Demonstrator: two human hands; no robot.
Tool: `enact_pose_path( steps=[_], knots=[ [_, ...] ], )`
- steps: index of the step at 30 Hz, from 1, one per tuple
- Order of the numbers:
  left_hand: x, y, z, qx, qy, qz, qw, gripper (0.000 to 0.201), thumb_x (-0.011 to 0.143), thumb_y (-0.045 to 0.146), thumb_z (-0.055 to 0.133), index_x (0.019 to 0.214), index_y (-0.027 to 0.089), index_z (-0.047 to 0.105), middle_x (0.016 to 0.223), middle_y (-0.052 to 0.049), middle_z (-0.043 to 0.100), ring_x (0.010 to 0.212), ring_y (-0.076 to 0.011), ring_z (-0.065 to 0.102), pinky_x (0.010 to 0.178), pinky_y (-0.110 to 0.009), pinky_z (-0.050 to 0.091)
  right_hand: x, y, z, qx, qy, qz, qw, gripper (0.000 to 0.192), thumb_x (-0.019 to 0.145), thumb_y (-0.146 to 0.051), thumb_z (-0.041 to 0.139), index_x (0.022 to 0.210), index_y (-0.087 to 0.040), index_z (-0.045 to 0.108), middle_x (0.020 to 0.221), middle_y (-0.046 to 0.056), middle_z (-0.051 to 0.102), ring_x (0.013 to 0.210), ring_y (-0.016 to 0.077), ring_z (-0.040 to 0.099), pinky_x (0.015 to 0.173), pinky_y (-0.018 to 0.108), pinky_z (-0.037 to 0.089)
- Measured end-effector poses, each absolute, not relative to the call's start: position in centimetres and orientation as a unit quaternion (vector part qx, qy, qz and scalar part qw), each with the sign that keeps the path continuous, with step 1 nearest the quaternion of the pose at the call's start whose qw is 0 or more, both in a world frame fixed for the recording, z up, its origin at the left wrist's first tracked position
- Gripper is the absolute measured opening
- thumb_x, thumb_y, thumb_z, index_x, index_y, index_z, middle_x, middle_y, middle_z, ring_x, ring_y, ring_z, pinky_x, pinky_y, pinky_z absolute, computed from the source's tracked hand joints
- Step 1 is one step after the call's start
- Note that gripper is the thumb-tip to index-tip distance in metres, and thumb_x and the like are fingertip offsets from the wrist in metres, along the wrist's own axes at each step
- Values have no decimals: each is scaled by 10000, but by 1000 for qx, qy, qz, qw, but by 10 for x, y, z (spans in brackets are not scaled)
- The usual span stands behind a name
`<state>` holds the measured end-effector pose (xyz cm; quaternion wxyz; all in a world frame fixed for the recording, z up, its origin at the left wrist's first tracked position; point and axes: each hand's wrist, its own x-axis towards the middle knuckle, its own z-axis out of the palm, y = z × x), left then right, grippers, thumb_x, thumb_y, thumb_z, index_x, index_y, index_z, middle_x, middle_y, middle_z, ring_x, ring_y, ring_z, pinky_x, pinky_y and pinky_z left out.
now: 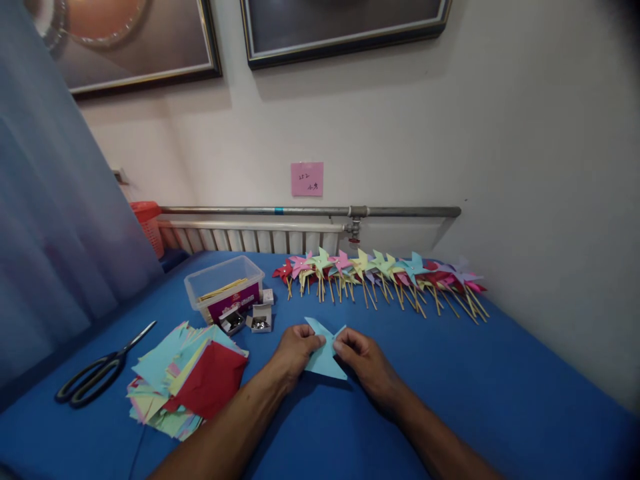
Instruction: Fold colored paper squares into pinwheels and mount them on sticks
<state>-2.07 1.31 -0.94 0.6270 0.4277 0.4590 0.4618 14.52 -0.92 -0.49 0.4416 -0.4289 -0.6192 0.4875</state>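
Note:
A light blue paper pinwheel blade (326,363) is held above the blue cloth, its cut corners pointing outward. My left hand (296,350) pinches its left side between thumb and fingers. On the opposite side, my right hand (364,357) is closed on the paper near its middle, thumb and forefinger together. Whether a pin sits under those fingertips cannot be seen. Left of my left forearm lies a messy stack of coloured paper squares (213,380), a red one on top. Two small open boxes of metal pins (260,323) stand beyond the stack.
A clear plastic tub (225,273) holds thin wooden sticks. Black-handled scissors (103,370) lie at far left. Finished pinwheels on sticks (383,267) form a long row along the back. Behind them run a pipe (310,211) and a radiator. A blue curtain (65,200) hangs at left.

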Motion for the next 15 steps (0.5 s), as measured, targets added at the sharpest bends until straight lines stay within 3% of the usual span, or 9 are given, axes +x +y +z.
enact_pose_path(
  steps=[7, 13, 15],
  knots=[
    [-18, 14, -13, 428, 453, 465, 628, 321, 557, 314, 806, 593, 164, 524, 467, 37, 525, 392, -64, 408, 429, -212, 295, 137, -6, -15, -450, -572, 494, 476, 266, 755, -444, 678, 790, -209, 558, 557, -81, 444, 517, 105, 381, 515, 235, 307],
    [-16, 12, -14, 414, 430, 462, 656, 329, 546, 319, 830, 618, 149, 558, 506, 18, 569, 419, -75, 454, 459, -216, 338, 134, -1, -29, -434, -524, 527, 510, 566, 733, -445, 725, 1204, -216, 512, 668, -61, 588, 513, 114, 490, 504, 236, 370],
    [-16, 12, -14, 412, 431, 464, 655, 341, 541, 325, 832, 611, 153, 546, 501, 23, 561, 419, -75, 449, 458, -217, 336, 135, 0, -32, -438, -522, 523, 512, 581, 743, -438, 719, 1231, -204, 509, 662, -62, 584, 511, 110, 487, 502, 233, 369]
  ],
)
